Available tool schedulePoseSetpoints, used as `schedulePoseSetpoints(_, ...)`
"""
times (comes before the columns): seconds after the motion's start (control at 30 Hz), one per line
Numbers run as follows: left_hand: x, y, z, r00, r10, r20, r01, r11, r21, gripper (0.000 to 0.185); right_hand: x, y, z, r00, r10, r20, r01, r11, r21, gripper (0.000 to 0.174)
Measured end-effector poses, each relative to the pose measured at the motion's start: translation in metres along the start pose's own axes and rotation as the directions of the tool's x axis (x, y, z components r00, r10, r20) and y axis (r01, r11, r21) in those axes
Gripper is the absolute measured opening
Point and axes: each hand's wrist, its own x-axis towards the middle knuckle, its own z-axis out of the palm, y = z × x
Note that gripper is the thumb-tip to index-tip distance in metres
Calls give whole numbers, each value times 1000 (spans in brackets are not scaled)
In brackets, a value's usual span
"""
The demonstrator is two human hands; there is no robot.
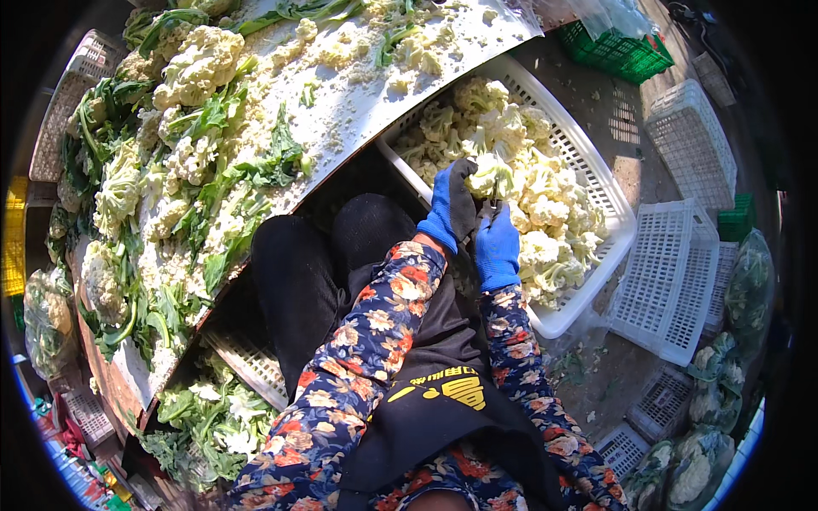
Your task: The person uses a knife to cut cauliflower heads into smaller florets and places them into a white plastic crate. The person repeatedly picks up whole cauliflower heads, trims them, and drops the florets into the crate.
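Observation:
My left hand (451, 203), in a blue and black work glove, grips a cauliflower piece (491, 176) over the near side of a white plastic crate (617, 233). My right hand (497, 246), gloved alike, is closed on a small dark tool, seemingly a knife (495, 195), whose tip meets the underside of the piece. Most of the tool is hidden by the fingers. Cut cauliflower florets (549, 211) fill the crate just beyond both hands.
A board-topped table (345, 137) at left carries cauliflower heads (201, 64), leaves and crumbs. Trimmed leaves (211, 415) fill a crate below it. White crates (668, 274), a green crate (617, 54) and bagged cauliflowers (700, 460) stand on the floor at right.

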Motion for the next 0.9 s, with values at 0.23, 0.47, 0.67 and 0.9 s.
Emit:
schedulePoseSetpoints(0.23,8,12,-1,632,-765,125,614,396,-682,28,-1,-5,-19,937,39,347,-348,184,919,34)
schedulePoseSetpoints(0.47,-6,3,0,953,-287,-93,271,950,-152,16,5,25,-8,954,-270,130,241,949,203,31)
schedulePoseSetpoints(0.67,-13,-35,-3,775,-612,156,625,708,-328,9,4,4,8,988,-100,120,96,995,41,38)
schedulePoseSetpoints(0.9,27,13,-3,454,-837,307,641,68,-764,72,-9,25,-45,951,298,87,-249,565,786,36)
